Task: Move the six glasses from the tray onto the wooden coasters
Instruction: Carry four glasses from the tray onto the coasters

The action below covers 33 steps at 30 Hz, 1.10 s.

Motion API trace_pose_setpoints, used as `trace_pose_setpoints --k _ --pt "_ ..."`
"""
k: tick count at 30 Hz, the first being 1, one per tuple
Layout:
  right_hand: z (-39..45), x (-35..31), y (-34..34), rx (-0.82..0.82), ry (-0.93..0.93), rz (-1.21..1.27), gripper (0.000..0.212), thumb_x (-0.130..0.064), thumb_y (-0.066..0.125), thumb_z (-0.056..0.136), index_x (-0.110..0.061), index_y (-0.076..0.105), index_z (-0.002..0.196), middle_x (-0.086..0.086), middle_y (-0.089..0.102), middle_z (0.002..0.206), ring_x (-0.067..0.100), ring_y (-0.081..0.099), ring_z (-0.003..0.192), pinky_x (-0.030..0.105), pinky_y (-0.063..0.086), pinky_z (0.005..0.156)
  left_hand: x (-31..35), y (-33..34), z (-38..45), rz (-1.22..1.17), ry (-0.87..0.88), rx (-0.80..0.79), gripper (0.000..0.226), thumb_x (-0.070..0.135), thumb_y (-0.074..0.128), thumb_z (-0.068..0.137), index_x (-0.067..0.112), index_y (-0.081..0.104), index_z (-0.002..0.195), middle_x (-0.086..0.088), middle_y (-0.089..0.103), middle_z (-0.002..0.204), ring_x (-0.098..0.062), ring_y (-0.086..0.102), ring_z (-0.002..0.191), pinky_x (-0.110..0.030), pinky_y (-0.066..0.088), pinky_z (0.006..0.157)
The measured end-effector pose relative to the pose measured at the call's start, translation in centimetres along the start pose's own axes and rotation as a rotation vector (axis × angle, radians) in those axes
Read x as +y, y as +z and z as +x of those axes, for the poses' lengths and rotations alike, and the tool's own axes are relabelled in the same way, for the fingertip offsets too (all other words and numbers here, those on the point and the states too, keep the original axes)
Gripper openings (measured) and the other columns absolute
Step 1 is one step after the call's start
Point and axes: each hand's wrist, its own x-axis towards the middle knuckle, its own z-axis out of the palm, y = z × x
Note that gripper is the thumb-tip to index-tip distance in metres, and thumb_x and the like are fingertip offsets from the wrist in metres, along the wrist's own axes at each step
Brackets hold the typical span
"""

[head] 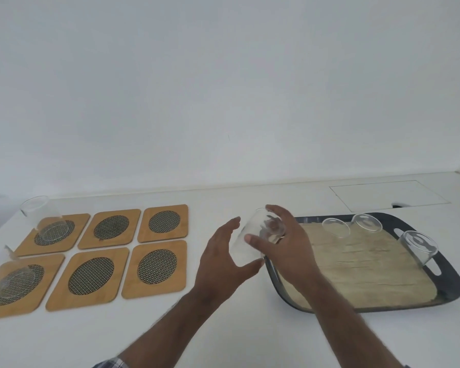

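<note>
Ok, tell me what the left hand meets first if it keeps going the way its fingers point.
The left hand would most likely meet the glass held by the right hand; the gap already looks slight.

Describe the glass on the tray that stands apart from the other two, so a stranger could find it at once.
Start at the dark tray on the right of the white table. Three glasses stand on it: two side by side at the far edge. The lone glass stands at the right edge, beside the handle cutout.
</note>
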Motion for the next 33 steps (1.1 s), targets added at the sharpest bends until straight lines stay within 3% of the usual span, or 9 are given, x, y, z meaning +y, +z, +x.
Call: trace_pose_setpoints --k 2,6,9,12,14,18,22,26,33 --pt "-0.4 -0.2 0.5 -0.045 0.003 0.032 0.072 -0.044 0.088 0.057 -0.046 0.054 0.121 -0.01 0.067 0.107 0.0 0.063 0.101 0.023 0.052 0.086 0.5 0.2 0.4 0.005 0.022 0.002 0.086 0.054 0.076 0.063 0.038 0.046 0.142 0.024 0.054 0.139 -0.001 0.05 0.129 -0.029 0.044 0.107" --pt "-0.8 0.1 0.9 -0.099 0.011 0.036 0.075 -0.047 0.088 0.056 -0.046 0.054 0.123 -0.009 0.067 0.109 0.005 0.064 0.104 0.032 0.053 0.09 1.0 0.1 0.4 -0.029 0.068 -0.002 0.071 0.041 0.079 0.063 0.065 0.043 0.12 0.042 0.058 0.118 0.011 0.056 0.115 -0.005 0.042 0.089" --pt "-1.0 0.4 0.5 -0.131 0.054 0.083 0.075 -0.061 0.081 0.061 -0.043 0.051 0.128 -0.013 0.067 0.111 0.004 0.064 0.104 0.027 0.053 0.085 0.4 0.2 0.1 -0.057 0.032 0.025 0.066 0.038 0.081 0.063 0.056 0.048 0.117 0.03 0.065 0.112 0.005 0.061 0.107 -0.006 0.044 0.083" --pt "-0.7 0.9 -0.8 0.036 0.061 -0.003 0.07 -0.076 0.063 0.067 -0.04 0.052 0.126 -0.014 0.066 0.106 -0.001 0.061 0.101 0.016 0.046 0.076 -0.5 0.1 -0.2 -0.077 -0.027 0.071 0.063 0.036 0.084 0.059 0.042 0.052 0.113 0.019 0.067 0.105 0.007 0.06 0.102 -0.003 0.041 0.079" --pt "-0.5 1.9 -2.2 0.203 0.064 -0.083 0.063 -0.069 0.065 0.073 -0.033 0.056 0.124 -0.015 0.063 0.106 0.001 0.058 0.101 0.019 0.045 0.075 -1.1 -0.2 -0.3 -0.079 -0.056 0.087 0.061 0.034 0.085 0.058 0.043 0.053 0.109 0.02 0.067 0.103 0.012 0.059 0.101 0.0 0.039 0.078" --pt "0.7 4.7 -5.6 0.486 0.024 -0.238 0.04 -0.027 0.076 0.081 -0.014 0.061 0.116 0.001 0.06 0.109 0.025 0.054 0.106 0.043 0.045 0.094 -1.9 -0.7 -0.5 -0.114 -0.122 0.109 0.06 0.033 0.082 0.056 0.048 0.052 0.106 0.026 0.066 0.102 0.017 0.058 0.103 0.001 0.039 0.078" --pt "1.7 7.4 -7.2 0.653 0.113 -0.361 0.056 -0.021 0.079 0.074 -0.008 0.055 0.123 0.015 0.052 0.125 0.036 0.041 0.12 0.039 0.032 0.101 -2.1 -0.8 -0.8 -0.139 -0.142 0.13 0.06 0.029 0.081 0.057 0.055 0.051 0.102 0.033 0.062 0.106 0.02 0.057 0.104 0.001 0.039 0.08" --pt "1.7 9.7 -6.6 0.66 0.19 -0.362 0.075 -0.02 0.082 0.071 -0.005 0.043 0.134 0.02 0.047 0.13 0.039 0.04 0.122 0.044 0.034 0.101 -2.2 -0.8 -0.9 -0.134 -0.139 0.136 0.061 0.03 0.081 0.058 0.064 0.048 0.097 0.036 0.061 0.106 0.019 0.058 0.104 0.001 0.04 0.079" --pt "3.2 12.8 -5.9 0.614 0.305 -0.299 0.087 -0.026 0.081 0.074 -0.004 0.031 0.142 0.018 0.045 0.141 0.036 0.045 0.129 0.049 0.041 0.102 -2.2 -1.1 -1.3 -0.154 -0.142 0.138 0.06 0.027 0.083 0.058 0.048 0.051 0.105 0.041 0.059 0.107 0.018 0.056 0.106 0.003 0.037 0.082"
